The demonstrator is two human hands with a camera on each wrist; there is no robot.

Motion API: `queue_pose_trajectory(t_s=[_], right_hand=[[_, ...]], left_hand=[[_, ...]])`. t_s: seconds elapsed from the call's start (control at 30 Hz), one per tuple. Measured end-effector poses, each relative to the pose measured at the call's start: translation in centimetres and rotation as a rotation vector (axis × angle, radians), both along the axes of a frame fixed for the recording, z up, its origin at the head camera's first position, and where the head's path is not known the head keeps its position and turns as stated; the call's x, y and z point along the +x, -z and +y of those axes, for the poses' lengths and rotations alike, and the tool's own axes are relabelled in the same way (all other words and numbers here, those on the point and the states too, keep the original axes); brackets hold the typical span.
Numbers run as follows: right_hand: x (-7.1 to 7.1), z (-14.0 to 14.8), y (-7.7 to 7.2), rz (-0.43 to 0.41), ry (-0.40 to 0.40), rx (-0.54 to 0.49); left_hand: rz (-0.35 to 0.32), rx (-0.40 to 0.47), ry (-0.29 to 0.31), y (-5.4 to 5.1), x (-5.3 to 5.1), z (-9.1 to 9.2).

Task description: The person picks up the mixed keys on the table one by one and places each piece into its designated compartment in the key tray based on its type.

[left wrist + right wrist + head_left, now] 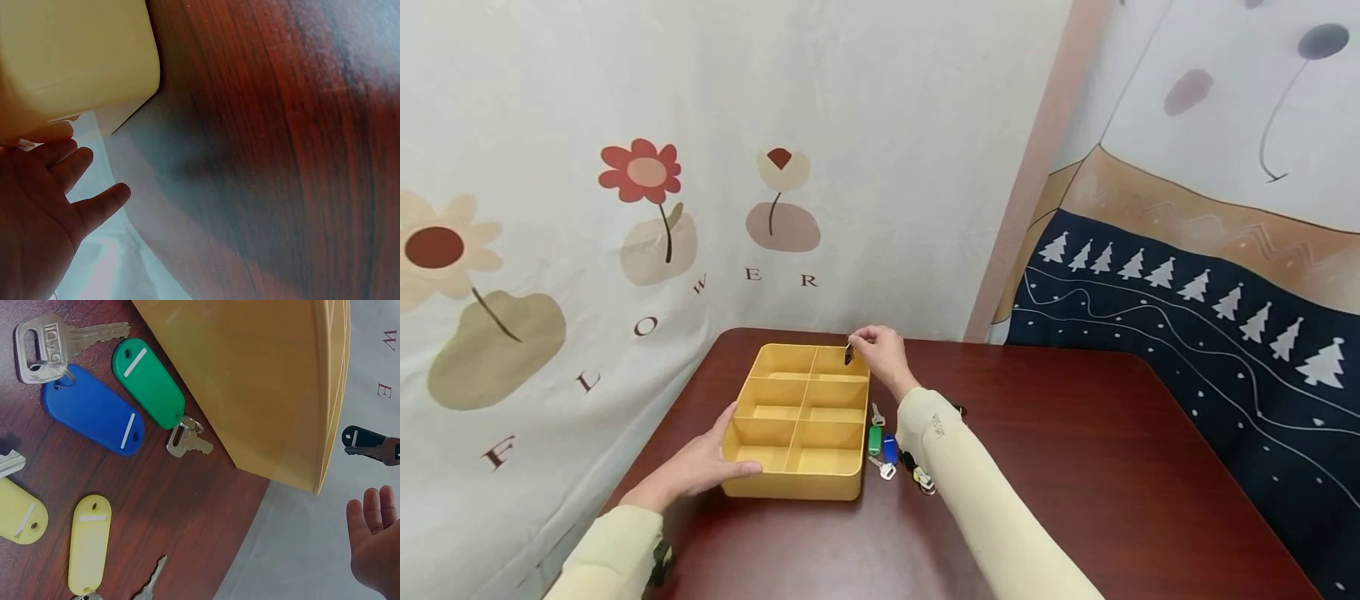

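A yellow six-compartment box (797,487) stands on the table. At its front left corner, my left hand (700,462) grips it, thumb over the rim and other fingers along the outside wall. My right hand (883,354) pinches a key with a dark tag (849,353) above the back right compartment; in the right wrist view the tag (359,439) hangs beside its key, the pinching fingertips out of frame. Right of the box lie a green-tagged key (875,439), a blue-tagged key (890,450) and, partly behind my sleeve, a dark tag (907,460).
In the right wrist view, yellow tags (90,544) and a loose-looking key (150,581) lie on the dark red wooden table (1045,467). Another dark item (960,410) shows past my right sleeve. A printed curtain (887,167) hangs behind the table's back edge.
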State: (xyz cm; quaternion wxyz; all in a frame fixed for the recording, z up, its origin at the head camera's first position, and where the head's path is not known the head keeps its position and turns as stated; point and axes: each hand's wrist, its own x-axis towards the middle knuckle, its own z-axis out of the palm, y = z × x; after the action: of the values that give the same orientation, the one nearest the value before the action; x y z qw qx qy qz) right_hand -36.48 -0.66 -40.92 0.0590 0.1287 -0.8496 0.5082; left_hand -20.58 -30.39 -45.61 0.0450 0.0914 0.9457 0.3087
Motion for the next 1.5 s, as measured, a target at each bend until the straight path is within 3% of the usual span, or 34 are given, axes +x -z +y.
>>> queue_pose_trajectory(t_s=[0.43, 0.8, 1.5], right_hand=[[-0.3, 1.9, 0.4, -0.067, -0.059, -0.018], [0.0, 6.5, 0.2, -0.059, 0.004, -0.013], [1.1, 15.4, 4.1, -0.119, 0.175, 0.087]], left_hand=[[0.0, -0.011, 0.003, 0.3, -0.1, 0.0], [-0.01, -0.025, 0.004, 0.2, -0.3, 0.1], [-0.018, -0.034, 0.02, 0.4, -0.3, -0.1]])
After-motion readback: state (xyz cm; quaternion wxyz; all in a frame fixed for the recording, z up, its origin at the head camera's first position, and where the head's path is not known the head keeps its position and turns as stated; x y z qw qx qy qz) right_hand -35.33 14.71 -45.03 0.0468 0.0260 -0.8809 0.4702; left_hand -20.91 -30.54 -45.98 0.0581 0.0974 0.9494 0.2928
